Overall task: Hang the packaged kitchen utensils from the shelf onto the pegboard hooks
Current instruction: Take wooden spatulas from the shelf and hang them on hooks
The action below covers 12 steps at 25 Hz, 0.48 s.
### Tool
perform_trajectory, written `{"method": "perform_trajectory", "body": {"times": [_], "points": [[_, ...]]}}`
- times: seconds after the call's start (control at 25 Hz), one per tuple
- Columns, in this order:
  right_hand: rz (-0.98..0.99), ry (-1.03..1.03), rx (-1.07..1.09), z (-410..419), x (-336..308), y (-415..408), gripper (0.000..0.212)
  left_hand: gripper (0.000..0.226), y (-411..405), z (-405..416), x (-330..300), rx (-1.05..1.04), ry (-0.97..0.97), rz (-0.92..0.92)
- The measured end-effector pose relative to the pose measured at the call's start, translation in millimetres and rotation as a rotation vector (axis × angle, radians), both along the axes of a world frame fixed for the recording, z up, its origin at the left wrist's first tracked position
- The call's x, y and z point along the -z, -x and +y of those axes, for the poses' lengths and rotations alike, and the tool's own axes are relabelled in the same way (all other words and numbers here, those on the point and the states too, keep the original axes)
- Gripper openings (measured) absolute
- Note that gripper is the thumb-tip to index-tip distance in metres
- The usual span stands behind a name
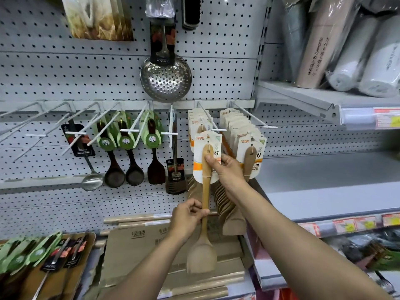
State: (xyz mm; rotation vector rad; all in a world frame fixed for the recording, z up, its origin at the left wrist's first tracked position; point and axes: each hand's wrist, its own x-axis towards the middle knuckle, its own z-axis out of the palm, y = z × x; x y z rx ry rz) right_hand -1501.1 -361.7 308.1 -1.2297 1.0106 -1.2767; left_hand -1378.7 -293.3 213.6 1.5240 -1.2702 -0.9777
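Hanging is well under way, judging by how the pegboard (216,72) looks now. Two hooks at the right of the rail already carry carded wooden spatulas: a short row on the hook (207,118) just above the hands, and a fuller row (240,128) on the next hook to the right. Further left hang dark wooden spoons on green cards (125,139), a steel ladle (92,180) and a slotted turner (175,176); several hooks at the far left stand bare. A large steel skimmer (165,76) hangs above the rail.

Work is left, I judge. On the lower shelf lie more green-carded utensils (28,252) and black-carded steel ones (65,254), beside a flattened cardboard box (134,245) with more wooden handles near it.

One wooden spatula (205,204), on its white and orange card, is held upright in front of the short row, blade down over the box. Its card top sits just below the hook's tip; whether the hole is on the wire yet I cannot tell.

Left hand (188,217) is clenched round the handle at mid-length, forearm rising from below. Right hand (227,169) pinches the card and handle top, thumb pressed on the front, arm reaching in from the lower right.
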Motion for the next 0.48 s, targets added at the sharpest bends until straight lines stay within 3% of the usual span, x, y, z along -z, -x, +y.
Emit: {"method": "perform_trajectory", "body": {"times": [0.24, 0.48], "points": [[0.167, 0.009, 0.072, -49, -10, -23, 0.011, 0.013, -11, -62, -11, -0.032, -0.014, -0.051], [0.163, -0.048, 0.098, -80, -11, -28, 0.012, 0.021, -21, -112, 2, -0.007, -0.021, -0.059]]}}
